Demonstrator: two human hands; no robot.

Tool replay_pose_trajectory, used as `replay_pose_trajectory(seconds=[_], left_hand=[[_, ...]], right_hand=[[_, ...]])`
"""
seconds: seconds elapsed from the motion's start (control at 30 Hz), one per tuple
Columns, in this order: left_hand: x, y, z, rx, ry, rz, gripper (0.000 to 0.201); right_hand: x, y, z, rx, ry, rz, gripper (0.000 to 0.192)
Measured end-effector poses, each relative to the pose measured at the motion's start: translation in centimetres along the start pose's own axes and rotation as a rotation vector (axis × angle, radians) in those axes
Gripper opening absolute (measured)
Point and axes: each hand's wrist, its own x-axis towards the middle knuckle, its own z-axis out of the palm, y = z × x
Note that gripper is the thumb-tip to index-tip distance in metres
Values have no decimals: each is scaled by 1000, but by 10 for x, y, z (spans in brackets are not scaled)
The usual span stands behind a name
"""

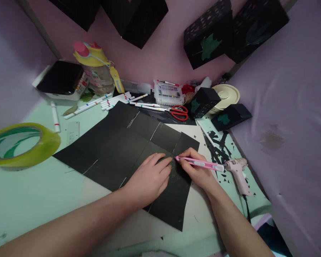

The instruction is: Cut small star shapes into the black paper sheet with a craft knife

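Fingers of my right hand (196,171) are pinching a pink craft knife (199,163), tip pointing nine o'clock; my left hand (148,178) is pressing flat, fingers together, on black paper (117,146).

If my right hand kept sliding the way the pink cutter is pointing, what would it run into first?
The right hand points the pink cutter leftward, its tip at the black paper. Straight on, it would probably meet the left hand's fingertips first; they rest right beside the tip.
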Motion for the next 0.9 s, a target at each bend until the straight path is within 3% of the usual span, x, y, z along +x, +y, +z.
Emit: replay_pose_trajectory(seconds=[0.63,0.77,0.9], left_hand=[[0,0,0,-36,10,3,23],[-1,0,0,-45,13,-3,22],[-1,0,0,-44,10,-1,23]], right_hand=[[-4,9,4,-12,49,-182,5],[-5,8,4,-33,22,-175,7],[-5,8,5,-39,6,-259,7]])
